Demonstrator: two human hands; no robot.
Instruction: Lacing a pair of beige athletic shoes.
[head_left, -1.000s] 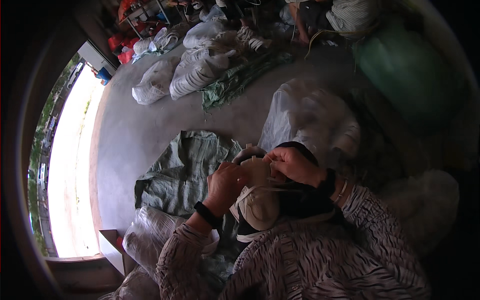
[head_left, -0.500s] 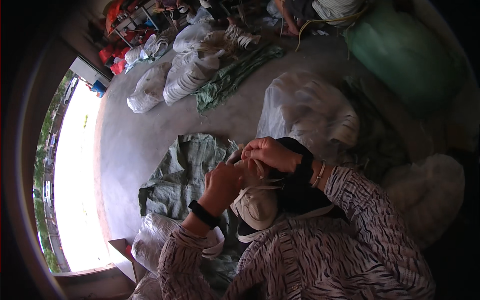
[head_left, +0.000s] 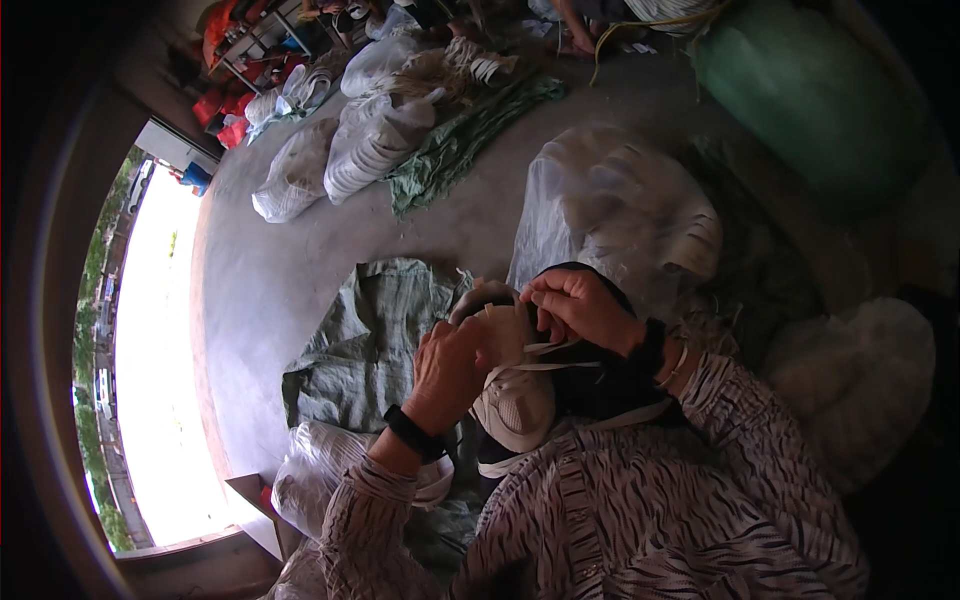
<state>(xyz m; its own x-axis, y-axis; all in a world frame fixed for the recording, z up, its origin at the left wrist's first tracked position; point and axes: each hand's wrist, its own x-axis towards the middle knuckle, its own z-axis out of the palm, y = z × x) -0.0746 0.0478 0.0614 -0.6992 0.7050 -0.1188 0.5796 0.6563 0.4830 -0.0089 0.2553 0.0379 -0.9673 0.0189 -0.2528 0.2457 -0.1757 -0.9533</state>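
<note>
A beige sneaker rests on my lap with its toe toward me. Loose pale shoelaces trail from it to the right. My left hand is closed on the shoe's left side, near the tongue. On the other side of the shoe, my right hand is closed in a pinch beside the upper eyelets, seemingly on a lace; the fingertips partly hide it. Dark cloth lies under and beside the shoe.
A green woven sheet spreads on the floor ahead to the left. A clear plastic bag of pale items stands ahead, with a big green sack farther right. White bags lie beyond, near other people. A bright doorway is at left.
My right hand has moved right and slightly down, away from the left hand, uncovering more of the shoe's upper end. My left hand stays on the shoe.
</note>
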